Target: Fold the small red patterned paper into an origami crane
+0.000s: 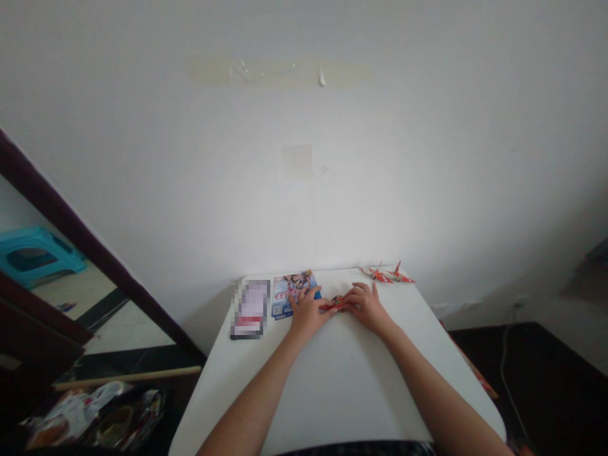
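A small red patterned piece of folded paper lies low over the white table, between my two hands. My left hand pinches its left end, with the other fingers reaching over a printed leaflet. The right end is gripped by my right hand, its thumb and fingers closed at the paper. Much of the paper is hidden by the fingers. Behind my right hand, red and white folded paper cranes rest at the table's back edge.
A phone, its screen blurred out, lies at the table's left side. The white table stands against a wall. At left are a dark-framed mirror showing a blue stool, and bagged items on the floor. A cable hangs at right.
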`<state>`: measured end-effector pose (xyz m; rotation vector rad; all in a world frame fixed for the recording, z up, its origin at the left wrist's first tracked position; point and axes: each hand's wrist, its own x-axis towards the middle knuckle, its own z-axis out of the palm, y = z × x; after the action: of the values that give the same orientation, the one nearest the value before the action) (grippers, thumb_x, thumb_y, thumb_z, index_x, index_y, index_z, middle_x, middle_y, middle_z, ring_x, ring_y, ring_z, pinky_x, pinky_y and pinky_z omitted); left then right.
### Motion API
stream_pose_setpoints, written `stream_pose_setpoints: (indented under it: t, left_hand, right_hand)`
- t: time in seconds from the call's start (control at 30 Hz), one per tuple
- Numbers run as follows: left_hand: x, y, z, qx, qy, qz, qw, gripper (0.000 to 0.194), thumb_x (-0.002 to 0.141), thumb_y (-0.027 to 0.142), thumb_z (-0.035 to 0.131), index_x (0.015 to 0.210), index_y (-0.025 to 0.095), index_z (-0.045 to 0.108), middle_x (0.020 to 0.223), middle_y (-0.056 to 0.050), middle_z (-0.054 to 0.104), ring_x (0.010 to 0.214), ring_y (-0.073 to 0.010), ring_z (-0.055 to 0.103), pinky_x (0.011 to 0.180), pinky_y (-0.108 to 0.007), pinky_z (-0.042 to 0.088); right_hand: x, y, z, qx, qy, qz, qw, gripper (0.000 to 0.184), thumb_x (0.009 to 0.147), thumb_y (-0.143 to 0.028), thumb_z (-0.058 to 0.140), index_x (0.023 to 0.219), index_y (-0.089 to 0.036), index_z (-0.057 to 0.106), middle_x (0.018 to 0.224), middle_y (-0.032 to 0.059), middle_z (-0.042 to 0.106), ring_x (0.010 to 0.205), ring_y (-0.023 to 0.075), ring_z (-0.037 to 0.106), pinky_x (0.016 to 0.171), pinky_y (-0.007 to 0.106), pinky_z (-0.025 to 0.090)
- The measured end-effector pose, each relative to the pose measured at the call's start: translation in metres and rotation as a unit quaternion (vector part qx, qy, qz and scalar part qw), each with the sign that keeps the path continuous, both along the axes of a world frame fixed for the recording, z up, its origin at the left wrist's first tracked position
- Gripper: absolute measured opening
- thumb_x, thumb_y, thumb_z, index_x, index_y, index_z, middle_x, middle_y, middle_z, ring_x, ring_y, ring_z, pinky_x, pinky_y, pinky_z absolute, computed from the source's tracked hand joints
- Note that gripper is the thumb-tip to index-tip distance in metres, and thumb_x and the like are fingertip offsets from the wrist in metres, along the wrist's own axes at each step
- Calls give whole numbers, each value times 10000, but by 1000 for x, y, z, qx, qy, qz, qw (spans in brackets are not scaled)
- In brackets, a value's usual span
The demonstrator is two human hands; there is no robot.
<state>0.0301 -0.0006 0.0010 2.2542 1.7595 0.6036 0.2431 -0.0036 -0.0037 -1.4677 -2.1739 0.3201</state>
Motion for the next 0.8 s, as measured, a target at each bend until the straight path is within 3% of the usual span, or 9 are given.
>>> stream_pose_setpoints:
  t: [0.4,0.53,0.8]
  left_hand:
    - [4,0,-2,9,-6,4,1000,195,857,521,696,977,402,794,1480,17,569,1440,-369,369,1171,-778,108]
    - [5,-1,0,8,-10,6,1000,184,863,510,693,964,398,798,1481,15,571,1441,-364,366,1175,-765,117]
    - [8,1,-1,7,-12,21,1000,144,863,471,704,932,382,795,1476,17,578,1435,-362,378,1163,-780,119]
  right_hand:
    - [-4,-1,1,29,-69,3,997,196,981,-397,557,1077,-333,716,1202,35,682,1346,281,470,1153,775,56]
    - [-10,1,-3,23,-75,-25,997,216,997,-391,524,1049,-285,705,1222,58,666,1372,309,440,1141,792,111]
    - [-15,2,-8,28,-58,-97,993,262,987,-412,534,923,-231,712,1169,88,674,1394,333,411,1150,783,105]
